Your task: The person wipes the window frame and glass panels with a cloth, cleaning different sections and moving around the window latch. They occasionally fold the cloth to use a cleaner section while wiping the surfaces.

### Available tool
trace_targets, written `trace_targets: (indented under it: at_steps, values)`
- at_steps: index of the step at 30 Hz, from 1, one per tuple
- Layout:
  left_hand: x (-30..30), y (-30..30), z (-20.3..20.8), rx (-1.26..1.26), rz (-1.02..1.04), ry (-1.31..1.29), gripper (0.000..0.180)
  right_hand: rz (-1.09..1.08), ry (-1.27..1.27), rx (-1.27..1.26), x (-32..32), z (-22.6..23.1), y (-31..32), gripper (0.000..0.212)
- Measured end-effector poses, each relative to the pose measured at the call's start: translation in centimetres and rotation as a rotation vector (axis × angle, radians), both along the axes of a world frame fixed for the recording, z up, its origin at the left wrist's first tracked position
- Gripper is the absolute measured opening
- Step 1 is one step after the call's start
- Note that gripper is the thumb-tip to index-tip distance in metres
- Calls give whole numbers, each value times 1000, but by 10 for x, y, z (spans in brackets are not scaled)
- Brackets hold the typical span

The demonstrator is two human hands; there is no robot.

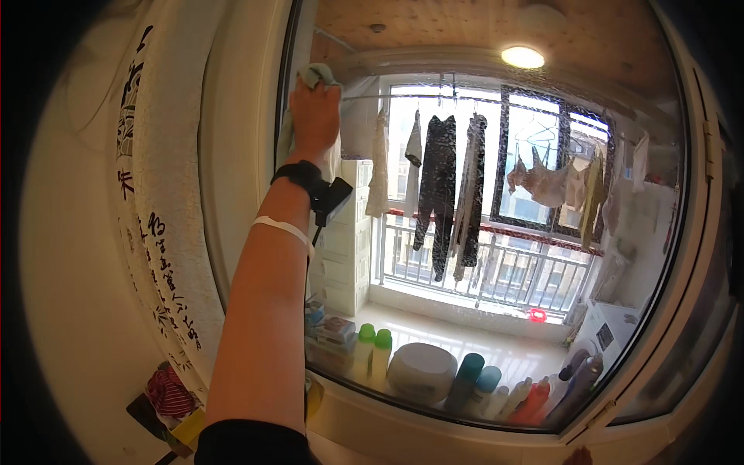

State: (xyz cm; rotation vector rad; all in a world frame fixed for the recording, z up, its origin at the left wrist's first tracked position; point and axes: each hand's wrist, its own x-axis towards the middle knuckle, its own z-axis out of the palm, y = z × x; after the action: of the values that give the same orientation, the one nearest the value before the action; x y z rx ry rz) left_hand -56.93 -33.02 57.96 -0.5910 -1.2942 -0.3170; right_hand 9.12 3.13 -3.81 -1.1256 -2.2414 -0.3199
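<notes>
In the head view, the person's left hand point(315, 115) is raised high against the upper left corner of a large glass pane point(496, 256). The hand is seen from the back, its fingers curled over a pale green cloth point(316, 75) that it presses flat to the glass; the cloth shows above the knuckles and hangs down along the hand's left side, beside the white window frame point(244, 155). A black wrist strap point(298, 173) with a small black device point(332, 198) sits just below the hand, and a thin white band point(283, 229) circles the forearm lower down. The right hand is out of sight, so its fingers cannot be told.

Along the bottom of the pane stands a row of bottles: two with green caps point(373, 350), a round white tub point(422, 370), two teal-topped bottles point(474, 381) and a red one point(535, 399). Beyond the glass, clothes point(446, 186) hang from a rail on a balcony with a railing point(504, 271), under a round ceiling lamp point(522, 56). At lower left lies a red striped bundle point(169, 391).
</notes>
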Motion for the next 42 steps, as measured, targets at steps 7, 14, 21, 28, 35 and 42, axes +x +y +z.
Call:
trace_targets:
  at_steps: [7, 14, 21, 28, 35, 42]
  values:
    - [-25, -29, -40, 146, -318, -64, 21, -33, 10, -18, -3, -4, 1, 35]
    - [-11, -16, -114, 207, -360, -200, 27, -73, -43, 53, -2, -13, 9, 34]
    - [2, 4, -135, 314, -508, -312, 32, -103, 7, -26, -5, 0, 1, 37]
    - [-24, 5, 1, 215, 229, -6, 16, -93, 29, -22, -9, 1, -6, 39]
    - [54, 92, 98, 260, 123, 53, 16, -124, 67, -137, -18, 11, -19, 40]
    - [227, 228, 136, 76, -34, 271, 25, -96, 136, -51, -15, 4, -21, 41]
